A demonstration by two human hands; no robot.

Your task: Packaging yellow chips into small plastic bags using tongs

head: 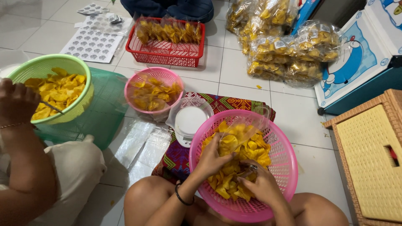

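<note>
A large pink plastic basket [289, 167] sits between my knees, holding a heap of yellow chips [255, 152]. Both my hands are inside it. My left hand [212, 158], with a black band on the wrist, grips the mouth of a clear plastic bag [245, 125] that lies across the chips and has some chips in it. My right hand [261, 184], wearing a ring, is closed over a handful of chips near the basket's front.
A white kitchen scale [188, 121] stands on a patterned cloth [234, 102] behind the basket. Beyond it are a small pink basket [161, 73], a red basket [167, 52] and filled chip bags [289, 50]. Another person's hand [16, 100] is at a green basket [46, 60]. A wicker box [372, 159] stands right.
</note>
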